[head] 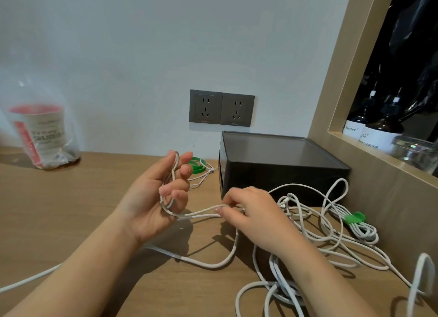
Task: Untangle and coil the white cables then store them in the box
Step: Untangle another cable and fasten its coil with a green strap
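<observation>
My left hand (163, 191) is palm up over the counter (71, 210). Its fingers curl around a few small loops of white cable (201, 213), and one loop is hooked over the raised fingertips. My right hand (253, 214) is just beside it, palm down, and pinches the same cable between thumb and fingertips where it leaves the loops. Below my hands the cable sags onto the counter and trails away toward the lower left edge of the view.

The tangle (315, 231) of other white cables sprawls on the counter under and to the right of my right wrist. It lies close in front of the box (279, 165) and reaches toward the wooden panel (369, 198) on the right. A bundled coil (365, 231) held by a green clip (354, 217) lies at the tangle's far right, near that panel. One loop stands up at the lower right corner.

The dark box sits in the corner with its lid on. Its back is to the wall and its right end is against the panel. Green ties (196, 165) lie just left of it, behind my left fingers. Two sockets (221, 109) are on the wall above.

Bare counter stretches to the left of my left hand as far as a clear bag (41, 136) holding a cup by the wall. Bottles (379, 129) and a glass jar (414, 150) stand in the recessed shelf on the right.
</observation>
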